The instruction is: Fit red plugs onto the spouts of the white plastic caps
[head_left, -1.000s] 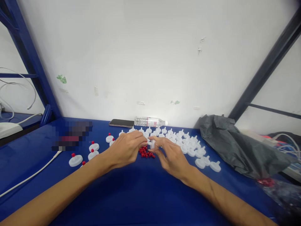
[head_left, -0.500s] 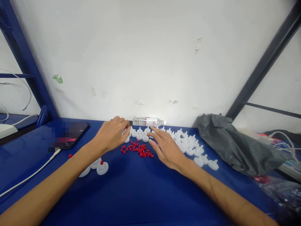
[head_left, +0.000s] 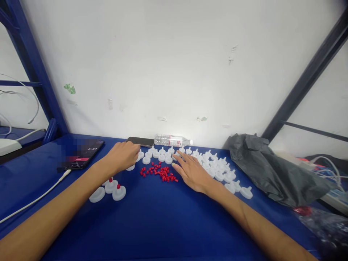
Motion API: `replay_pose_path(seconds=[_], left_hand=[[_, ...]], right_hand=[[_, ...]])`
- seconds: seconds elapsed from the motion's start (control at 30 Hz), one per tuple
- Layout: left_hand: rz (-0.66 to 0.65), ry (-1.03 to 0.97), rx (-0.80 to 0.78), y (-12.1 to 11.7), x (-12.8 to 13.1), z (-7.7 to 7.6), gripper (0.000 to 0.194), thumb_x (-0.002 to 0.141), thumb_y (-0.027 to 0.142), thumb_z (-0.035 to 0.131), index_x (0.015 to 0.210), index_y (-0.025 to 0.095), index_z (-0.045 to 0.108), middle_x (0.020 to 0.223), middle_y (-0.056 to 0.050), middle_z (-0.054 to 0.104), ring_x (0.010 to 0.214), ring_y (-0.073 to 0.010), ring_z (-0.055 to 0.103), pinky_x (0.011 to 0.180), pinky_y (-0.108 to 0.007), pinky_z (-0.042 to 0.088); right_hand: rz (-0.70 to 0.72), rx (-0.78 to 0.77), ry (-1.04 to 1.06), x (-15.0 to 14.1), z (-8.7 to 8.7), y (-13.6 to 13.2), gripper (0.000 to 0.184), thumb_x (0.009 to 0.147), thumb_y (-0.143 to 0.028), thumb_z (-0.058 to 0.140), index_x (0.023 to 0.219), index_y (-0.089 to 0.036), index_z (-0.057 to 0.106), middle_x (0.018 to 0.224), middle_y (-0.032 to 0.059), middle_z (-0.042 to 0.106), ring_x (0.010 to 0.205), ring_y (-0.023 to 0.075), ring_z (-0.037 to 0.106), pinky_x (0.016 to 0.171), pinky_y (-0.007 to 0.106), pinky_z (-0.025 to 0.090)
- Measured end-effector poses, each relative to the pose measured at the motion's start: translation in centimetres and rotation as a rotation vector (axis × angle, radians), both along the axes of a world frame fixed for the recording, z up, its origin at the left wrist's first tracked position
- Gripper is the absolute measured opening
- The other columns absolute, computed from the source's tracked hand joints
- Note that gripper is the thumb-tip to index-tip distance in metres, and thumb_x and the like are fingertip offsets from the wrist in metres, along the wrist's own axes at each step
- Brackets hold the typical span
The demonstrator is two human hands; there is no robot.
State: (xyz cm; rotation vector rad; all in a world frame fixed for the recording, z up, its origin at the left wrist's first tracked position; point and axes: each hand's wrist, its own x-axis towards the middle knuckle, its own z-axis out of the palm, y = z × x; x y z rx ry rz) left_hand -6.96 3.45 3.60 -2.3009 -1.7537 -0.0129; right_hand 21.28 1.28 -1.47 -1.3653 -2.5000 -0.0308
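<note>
In the middle of the frame, red tip caps [head_left: 163, 174]: a loose scatter on the blue tabletop [head_left: 163, 224], lying between the two hands; I would take them singly from the edge so the rest do not roll
Right of centre, white spouted lids [head_left: 213, 167]: crowded together, many with spouts up and bare; I judge that a straight lift by the rim would spare the neighbours
Left of centre, red-tipped lids [head_left: 119, 193]: on the tabletop beside the left forearm, partly hidden by it; I would give the sleeve-less arm more height here, since a low sweep could tip them
Left hand [head_left: 123, 156]: curled, back towards my camera, next to a white lid that peeks out below it; the fingertips are hidden, so I cannot tell what, if anything, they pinch
Right hand [head_left: 191, 170]: fingers spread, tips at the near edge of the crowded lids, nothing seen between thumb and forefinger; contact I cannot tell; I would settle on one lid before closing
Top of the tabletop, plastic bottle [head_left: 173, 140]: lying on its side behind the lids, beside a dark phone [head_left: 140, 141]; I would leave both alone
</note>
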Motion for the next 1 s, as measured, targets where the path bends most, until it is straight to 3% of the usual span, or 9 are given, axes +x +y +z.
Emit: replay_pose_path(seconds=[0.17, 0.4, 0.5, 0.63, 0.77, 0.9, 1.0], left_hand=[[0.017, 0.019, -0.006, -0.3, 0.0, 0.4, 0.023, 0.085, 0.008, 0.045, 0.076, 0.015, 0.065, 0.075, -0.011, 0.067, 0.065, -0.0218, 0.061, 0.063, -0.03, 0.038], [0.004, -0.025, -0.004, -0.8, -0.1, 0.6, 0.021, 0.082, 0.007, 0.048, 0.077, 0.015, 0.066, 0.078, -0.012, 0.07, 0.069, -0.0237, 0.063, 0.066, -0.032, 0.041], [0.001, -0.053, -0.008, -0.7, -0.3, 0.4, 0.02, 0.084, 0.011, 0.049, 0.074, 0.015, 0.066, 0.076, -0.013, 0.07, 0.069, -0.026, 0.064, 0.067, -0.034, 0.042], [-0.012, -0.076, 0.015, -0.6, -0.2, 0.1, 0.034, 0.095, 0.027, 0.042, 0.074, 0.013, 0.065, 0.08, -0.016, 0.069, 0.077, -0.029, 0.064, 0.071, -0.037, 0.044], [-0.046, -0.082, 0.048, -0.3, 0.2, -0.5, 0.045, 0.1, 0.039, 0.035, 0.088, 0.011, 0.068, 0.093, -0.019, 0.069, 0.095, -0.0336, 0.06, 0.078, -0.04, 0.044], [-0.103, -0.083, 0.051, 0.1, 0.3, -1.3, 0.047, 0.102, 0.043, 0.032, 0.111, 0.011, 0.065, 0.105, -0.019, 0.068, 0.102, -0.0321, 0.058, 0.084, -0.041, 0.043], [-0.153, -0.076, 0.027, 0.4, 0.1, -1.7, 0.046, 0.102, 0.042, 0.031, 0.114, 0.013, 0.064, 0.108, -0.017, 0.068, 0.105, -0.0315, 0.058, 0.086, -0.041, 0.041]], right_hand=[[0.0, 0.01, -0.011, 0.1, 0.0, 0.2, 0.061, 0.104, -0.055, 0.018, 0.153, -0.022, 0.035, 0.162, 0.0105, 0.029, 0.149, 0.0283, 0.027, 0.12, 0.053, 0.026], [0.031, 0.102, 0.013, 0.1, -0.5, 0.3, 0.057, 0.105, -0.05, 0.025, 0.148, -0.016, 0.042, 0.154, 0.015, 0.042, 0.143, 0.0297, 0.038, 0.115, 0.054, 0.034], [0.038, 0.14, 0.031, 0.1, -0.4, 0.3, 0.054, 0.105, -0.048, 0.027, 0.145, -0.017, 0.044, 0.147, 0.0147, 0.05, 0.139, 0.0289, 0.044, 0.113, 0.052, 0.038], [0.034, 0.166, 0.047, 0.1, -0.1, 0.0, 0.05, 0.105, -0.047, 0.03, 0.142, -0.019, 0.048, 0.14, 0.0138, 0.054, 0.131, 0.028, 0.052, 0.109, 0.049, 0.042], [0.027, 0.135, 0.035, 0.0, -0.1, 0.0, 0.05, 0.106, -0.046, 0.028, 0.14, -0.017, 0.05, 0.135, 0.0148, 0.057, 0.127, 0.0278, 0.053, 0.11, 0.051, 0.04], [0.023, 0.096, 0.012, 0.0, -0.4, 0.1, 0.052, 0.106, -0.047, 0.027, 0.141, -0.017, 0.05, 0.137, 0.0142, 0.058, 0.132, 0.0283, 0.05, 0.116, 0.057, 0.029], [0.032, 0.11, 0.024, 0.1, -0.5, 0.1, 0.05, 0.106, -0.047, 0.028, 0.14, -0.018, 0.05, 0.139, 0.0133, 0.058, 0.134, 0.028, 0.049, 0.116, 0.058, 0.028]])
